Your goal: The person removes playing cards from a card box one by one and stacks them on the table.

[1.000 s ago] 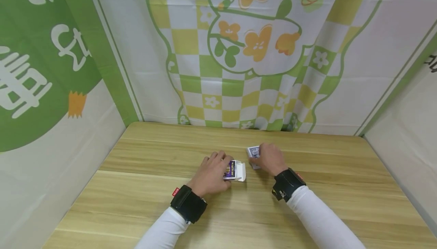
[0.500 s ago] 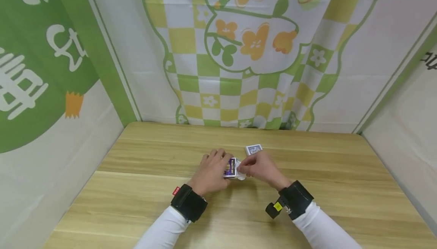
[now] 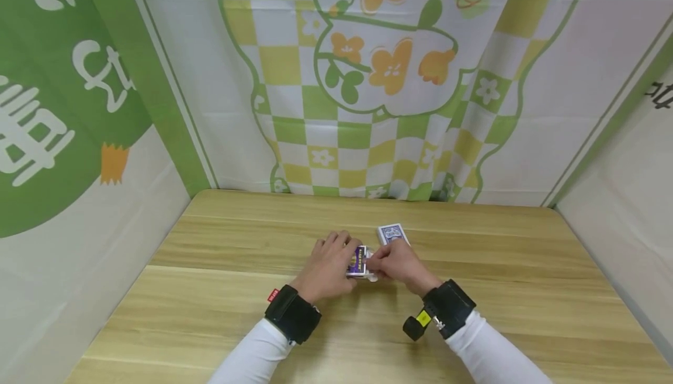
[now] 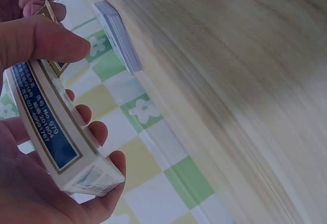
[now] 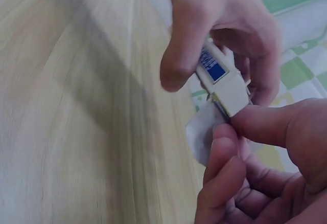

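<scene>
My left hand [image 3: 328,267] grips a small purple-fronted playing card box [image 3: 357,260] from its left side. In the left wrist view, the thumb and fingers wrap the box [image 4: 56,132], and its dark blue printed side panel shows. My right hand [image 3: 402,264] is at the box's right end, thumb and index finger pinching the end flap. A white flap [image 5: 202,129] sticks out beside these fingertips in the right wrist view. Just behind the right hand lies a deck of cards [image 3: 391,233] with a blue patterned back, its lower part hidden by that hand.
Both hands are over a wooden table [image 3: 236,244]. A checkered, flowered curtain [image 3: 368,138] hangs at its back edge, with printed cloth on both sides. A black band [image 3: 449,308] with a small camera is strapped to my right wrist.
My right hand has left the deck of cards, moved left and toward me, and taken hold of the box's flap. My left hand has stayed on the box.
</scene>
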A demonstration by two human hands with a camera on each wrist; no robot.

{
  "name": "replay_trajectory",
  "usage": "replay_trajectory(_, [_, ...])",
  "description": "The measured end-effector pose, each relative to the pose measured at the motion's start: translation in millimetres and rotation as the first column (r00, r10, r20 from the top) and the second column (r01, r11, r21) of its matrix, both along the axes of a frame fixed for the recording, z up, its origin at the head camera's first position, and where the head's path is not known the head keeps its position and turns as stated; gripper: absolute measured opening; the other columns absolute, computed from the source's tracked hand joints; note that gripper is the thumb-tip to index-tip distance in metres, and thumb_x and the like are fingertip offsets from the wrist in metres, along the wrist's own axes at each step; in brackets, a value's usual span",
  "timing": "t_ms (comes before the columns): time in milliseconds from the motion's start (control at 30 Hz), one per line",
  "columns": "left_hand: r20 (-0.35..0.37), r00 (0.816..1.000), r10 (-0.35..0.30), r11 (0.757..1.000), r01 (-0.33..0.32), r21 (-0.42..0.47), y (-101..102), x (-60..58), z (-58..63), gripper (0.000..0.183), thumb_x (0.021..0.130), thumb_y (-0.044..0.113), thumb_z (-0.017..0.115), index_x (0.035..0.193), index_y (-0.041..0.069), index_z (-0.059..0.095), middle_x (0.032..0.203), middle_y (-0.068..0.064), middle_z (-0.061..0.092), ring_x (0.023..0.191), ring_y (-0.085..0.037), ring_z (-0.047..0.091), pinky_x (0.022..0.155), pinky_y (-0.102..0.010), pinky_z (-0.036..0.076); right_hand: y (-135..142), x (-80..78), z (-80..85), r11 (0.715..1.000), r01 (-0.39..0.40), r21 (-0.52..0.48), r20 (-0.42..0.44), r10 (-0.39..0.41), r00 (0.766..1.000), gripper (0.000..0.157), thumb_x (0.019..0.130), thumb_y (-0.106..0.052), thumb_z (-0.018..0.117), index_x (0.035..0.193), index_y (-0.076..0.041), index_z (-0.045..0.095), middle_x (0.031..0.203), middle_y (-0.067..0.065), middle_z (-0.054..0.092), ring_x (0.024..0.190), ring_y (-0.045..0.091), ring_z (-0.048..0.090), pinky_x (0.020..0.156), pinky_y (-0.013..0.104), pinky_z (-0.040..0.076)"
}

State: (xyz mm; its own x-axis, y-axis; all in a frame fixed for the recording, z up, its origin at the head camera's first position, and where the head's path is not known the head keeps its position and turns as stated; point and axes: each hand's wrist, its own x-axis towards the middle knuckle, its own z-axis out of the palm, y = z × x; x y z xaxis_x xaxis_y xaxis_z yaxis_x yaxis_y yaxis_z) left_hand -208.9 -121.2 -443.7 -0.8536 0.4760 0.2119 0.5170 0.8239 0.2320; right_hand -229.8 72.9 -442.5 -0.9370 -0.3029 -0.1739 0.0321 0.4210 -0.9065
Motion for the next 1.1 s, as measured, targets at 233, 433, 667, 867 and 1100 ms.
replay_trajectory(233, [0.008, 1.0, -0.002, 0.999, 0.002, 0.032, -1.0, 0.4, 1.1, 0.067, 0.068, 0.02, 0.084, 0.129, 0.013, 0.059, 0.118, -0.006, 0.055, 0.111, -0.027, 0.052, 0.094, -0.051, 0.046, 10.6, -3.1, 1.9, 0.989, -0.107, -0.098, 0.144, 0.12, 0.982, 0.02, 0.096, -0.015, 0.067, 0.087, 0.003, 0.069, 0.073, 0.005, 0.065, 0.065, 0.015, 0.058, 0.057, 0.025, 0.044])
replay_trajectory(433, [0.002, 1.0, 0.007, 0.999, -0.007, 0.04, -4.6, 0.5, 0.9, 0.068, 0.066, 0.019, 0.085, 0.129, 0.013, 0.06, 0.117, -0.005, 0.055, 0.111, -0.027, 0.052, 0.095, -0.051, 0.046, 22.5, -5.7, 5.9, 0.981, -0.148, -0.128, 0.187, 0.171, 0.967, 0.016, 0.097, -0.012, 0.062, 0.092, 0.003, 0.065, 0.079, 0.006, 0.064, 0.071, 0.017, 0.06, 0.066, 0.029, 0.049])
replay_trajectory(667, [0.011, 1.0, 0.016, 0.999, -0.017, 0.032, -9.0, -1.1, -0.9, 0.069, 0.067, 0.021, 0.085, 0.13, 0.012, 0.06, 0.117, -0.006, 0.055, 0.11, -0.028, 0.051, 0.094, -0.052, 0.046, 27.2, -1.5, 15.9, 0.984, -0.144, 0.106, -0.025, 0.147, 0.989, 0.035, 0.093, -0.024, 0.073, 0.11, 0.005, 0.064, 0.089, 0.009, 0.066, 0.078, 0.022, 0.063, 0.067, 0.033, 0.053])
replay_trajectory(867, [-0.006, 1.0, 0.008, 1.0, -0.008, 0.009, -9.1, -1.1, -2.0, 0.068, 0.067, 0.022, 0.085, 0.13, 0.012, 0.06, 0.115, -0.005, 0.055, 0.109, -0.026, 0.051, 0.091, -0.049, 0.046, 20.6, 2.7, 28.8, 0.864, -0.146, 0.482, -0.471, 0.396, 0.788, 0.051, 0.074, -0.028, 0.091, 0.114, -0.008, 0.067, 0.116, 0.011, 0.065, 0.107, 0.029, 0.062, 0.085, 0.042, 0.055])
replay_trajectory(1100, [0.005, 1.0, -0.006, 1.0, 0.006, -0.02, -5.9, -0.4, 0.2, 0.07, 0.069, 0.023, 0.086, 0.132, 0.011, 0.058, 0.117, -0.005, 0.055, 0.11, -0.025, 0.051, 0.094, -0.048, 0.047, 11.0, 1.6, 36.5, 0.737, -0.254, 0.627, -0.447, 0.607, 0.657, 0.033, 0.07, -0.025, 0.093, 0.094, -0.016, 0.073, 0.112, 0.004, 0.063, 0.101, 0.021, 0.062, 0.084, 0.036, 0.055])
